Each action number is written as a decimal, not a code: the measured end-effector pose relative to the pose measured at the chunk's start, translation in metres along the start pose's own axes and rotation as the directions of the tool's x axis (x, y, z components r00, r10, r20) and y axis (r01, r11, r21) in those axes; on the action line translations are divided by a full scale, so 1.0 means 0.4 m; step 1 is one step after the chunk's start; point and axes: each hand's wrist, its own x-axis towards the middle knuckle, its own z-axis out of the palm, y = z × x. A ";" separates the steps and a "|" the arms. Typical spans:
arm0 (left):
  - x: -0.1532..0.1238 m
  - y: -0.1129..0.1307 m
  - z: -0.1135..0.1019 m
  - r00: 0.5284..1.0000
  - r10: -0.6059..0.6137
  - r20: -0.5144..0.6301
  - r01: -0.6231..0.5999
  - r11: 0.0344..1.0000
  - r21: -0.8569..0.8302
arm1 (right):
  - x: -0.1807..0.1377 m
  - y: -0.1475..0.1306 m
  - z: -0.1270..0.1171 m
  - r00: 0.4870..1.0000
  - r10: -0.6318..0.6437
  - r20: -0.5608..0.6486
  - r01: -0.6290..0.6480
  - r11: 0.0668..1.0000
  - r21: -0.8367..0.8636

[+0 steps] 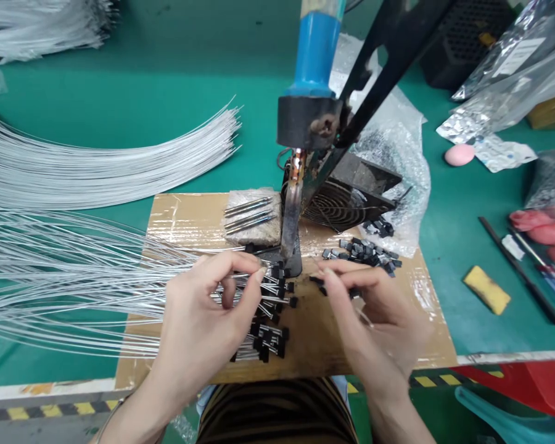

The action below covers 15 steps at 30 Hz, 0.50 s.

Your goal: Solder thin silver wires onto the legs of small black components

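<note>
My left hand (203, 308) is closed in a pinch on a thin white wire (97, 265) that runs off to the left, its end close to the tip of a fixed soldering iron (290, 216). My right hand (374, 308) pinches a small black component (321, 285) just right of the iron tip. Below my hands lies a heap of wires with black components on their ends (268, 327). Loose black components (365, 250) lie to the upper right. All of this rests on a cardboard pad (176, 216).
Large bundles of white wires (74, 166) fan across the green table at left. A small fan (346, 197) and bubble wrap (398, 142) sit behind the iron. A yellow sponge (486, 288), tools (522, 277), foil bags (504, 92) and another person's fingers (543, 228) are at right.
</note>
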 end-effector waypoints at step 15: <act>0.201 -0.120 -0.200 0.985 0.095 -0.143 -0.014 0.876 0.482 | 0.017 0.111 -0.139 0.899 0.129 -0.419 -0.176 0.981 -0.076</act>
